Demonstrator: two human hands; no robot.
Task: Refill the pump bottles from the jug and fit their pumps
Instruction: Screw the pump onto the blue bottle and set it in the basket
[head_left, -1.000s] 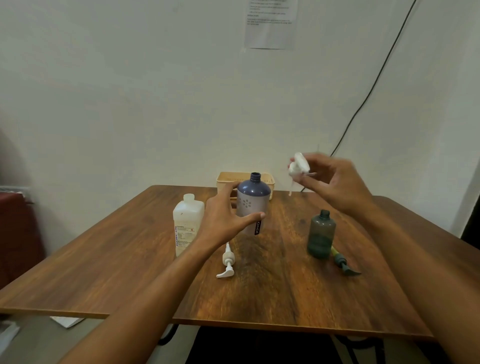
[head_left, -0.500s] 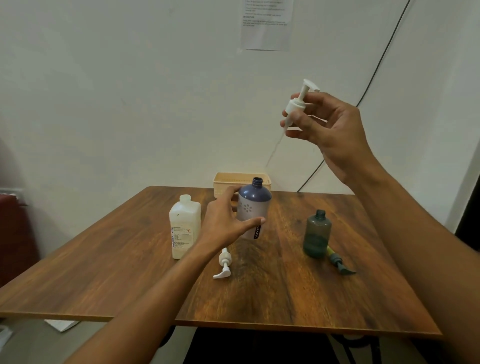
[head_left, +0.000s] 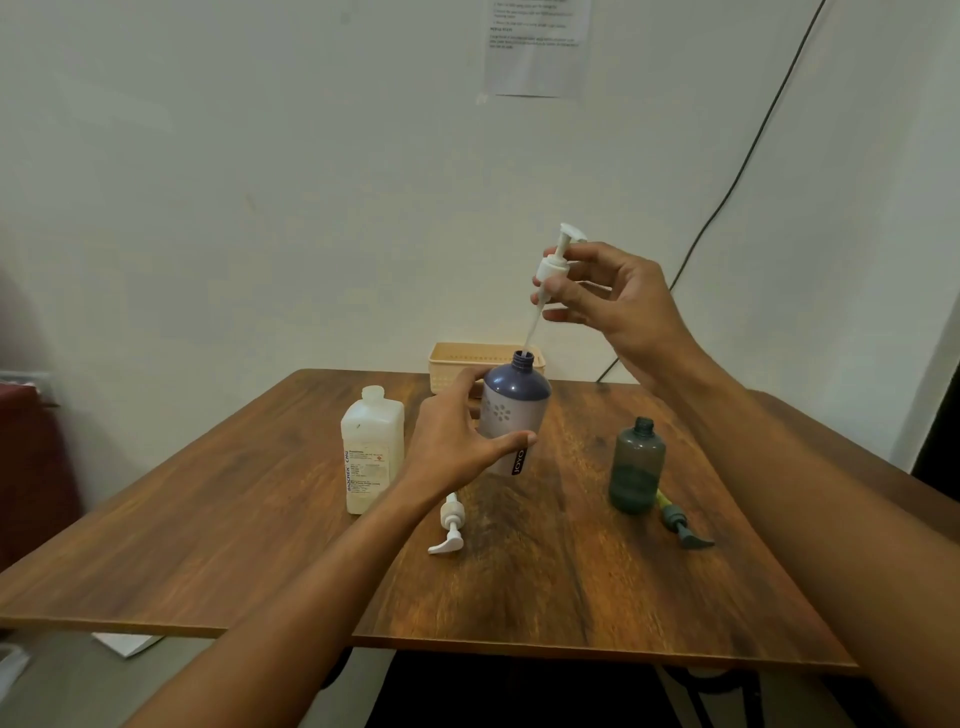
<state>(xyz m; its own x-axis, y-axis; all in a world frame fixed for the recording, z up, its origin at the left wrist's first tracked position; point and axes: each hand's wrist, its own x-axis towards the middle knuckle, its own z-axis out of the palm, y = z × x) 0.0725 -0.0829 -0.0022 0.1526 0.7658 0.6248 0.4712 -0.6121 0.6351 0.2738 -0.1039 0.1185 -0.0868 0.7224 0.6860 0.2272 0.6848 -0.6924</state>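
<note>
Gripping the purple bottle (head_left: 514, 410) around its middle, the left hand (head_left: 457, 441) has its thumb across the front and its fingers curled behind. The bottle is upright and uncapped over the table (head_left: 571, 597); whether its base touches the wood cannot be told. Above the bottle and slightly to its right, the right hand (head_left: 618, 306) pinches the white pump (head_left: 553, 265) at its collar between thumb and fingertips, nozzle uppermost. The pump's tube (head_left: 532, 332) slants down to the bottle's mouth, with its tip at or just inside the opening. The jug (head_left: 371, 447) stands capped to the bottle's left, near it but apart. A second pump (head_left: 451, 525) lies on its side just in front of the bottle. The green bottle (head_left: 638, 467) stands open to the right of the bottle, well apart, with the green pump (head_left: 678, 522) lying just beside its base. A basket (head_left: 452, 364) sits directly behind the bottle.
</note>
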